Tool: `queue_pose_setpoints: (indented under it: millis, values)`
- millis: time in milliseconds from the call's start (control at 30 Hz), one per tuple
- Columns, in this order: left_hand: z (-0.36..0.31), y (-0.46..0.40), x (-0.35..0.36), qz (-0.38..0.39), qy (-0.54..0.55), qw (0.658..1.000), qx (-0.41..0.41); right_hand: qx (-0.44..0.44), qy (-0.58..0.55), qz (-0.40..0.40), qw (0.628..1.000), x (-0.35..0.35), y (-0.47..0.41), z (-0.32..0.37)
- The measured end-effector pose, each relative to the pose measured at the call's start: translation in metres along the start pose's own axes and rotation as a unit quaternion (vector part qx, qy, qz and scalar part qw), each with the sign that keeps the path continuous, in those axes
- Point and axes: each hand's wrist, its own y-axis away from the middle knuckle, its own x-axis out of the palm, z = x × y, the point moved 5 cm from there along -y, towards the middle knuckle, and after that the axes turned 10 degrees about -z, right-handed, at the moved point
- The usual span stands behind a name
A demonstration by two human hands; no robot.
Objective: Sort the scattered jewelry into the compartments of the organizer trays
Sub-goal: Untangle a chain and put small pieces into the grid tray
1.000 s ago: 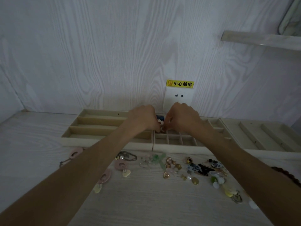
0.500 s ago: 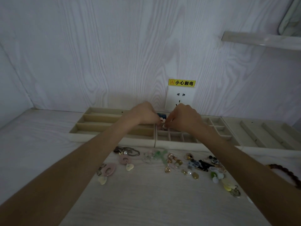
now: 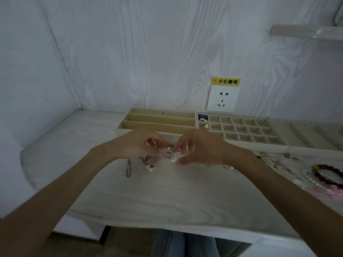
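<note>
My left hand (image 3: 139, 145) and my right hand (image 3: 202, 148) meet over the table just in front of the trays. Between them are two pink ring earrings (image 3: 168, 153) with cream heart drops, blurred by motion. My left fingertips are pinched at the top of one earring. My right forefinger and thumb are spread around the other, touching it. A thin chain (image 3: 128, 167) lies under my left hand. The long-slot tray (image 3: 159, 117) stands behind my hands. Beside it, the grid tray (image 3: 245, 130) holds small pieces in its two far-left cells (image 3: 202, 118).
A third tray (image 3: 306, 135) with slanted ridges stands at the far right. Dark bead bracelets (image 3: 326, 175), a pink bracelet (image 3: 328, 193) and several small pieces (image 3: 274, 160) lie at the right. A wall socket (image 3: 221, 98) is behind the grid tray. The table's front edge (image 3: 167, 227) is near.
Both hands have pulled back from the grid tray's left cells to the pink earrings on the table. The view has swung left and down.
</note>
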Motion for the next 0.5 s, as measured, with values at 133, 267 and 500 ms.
queue_pose_setpoints:
  millis: [133,267,500]
  values:
    - [-0.007,0.000,0.008,-0.026,0.022,0.999,0.008,0.013,0.017,-0.032,0.999,0.014,0.002,-0.001]
    - [-0.005,-0.002,0.014,-0.007,0.029,0.999,-0.021,0.022,0.000,-0.055,0.998,0.018,0.002,-0.004]
    - [-0.015,-0.005,0.011,-0.035,0.026,0.997,-0.060,0.029,-0.058,-0.082,0.995,0.007,0.002,-0.010]
